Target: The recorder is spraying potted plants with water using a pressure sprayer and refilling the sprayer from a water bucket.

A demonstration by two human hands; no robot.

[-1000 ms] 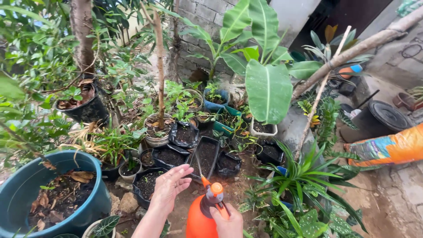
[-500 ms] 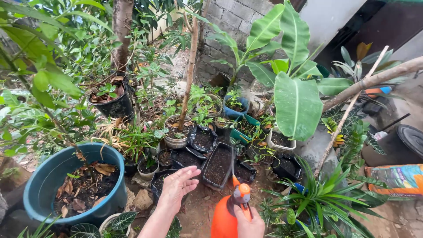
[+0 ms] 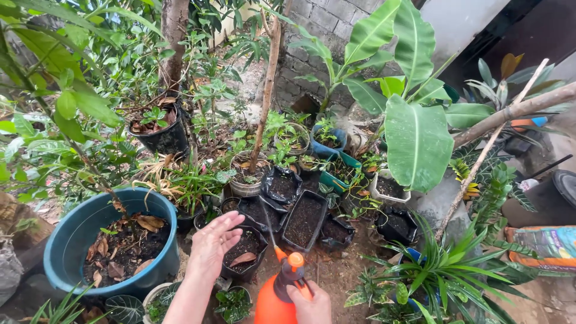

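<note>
Fingers (image 3: 225,231) of the left hand (image 3: 213,246) spread wide over a black grow bag (image 3: 243,255), while the right hand (image 3: 309,303) grips the orange spray bottle (image 3: 277,297), best aimed low at the soil.

A home backyard garden: crowded potted plants (image 3: 303,219), bare soil, a block wall (image 3: 336,24), banana leaves (image 3: 417,141).

At the bottom centre of the frame an orange spray bottle (image 3: 277,299) stands out. A blue tub (image 3: 72,231) at lower left holds brown dead leaves (image 3: 123,240). Black nursery bags (image 3: 305,219) of dark soil fill the middle, under broad green leaves (image 3: 417,141). The block wall (image 3: 327,24) at top is grey.
</note>
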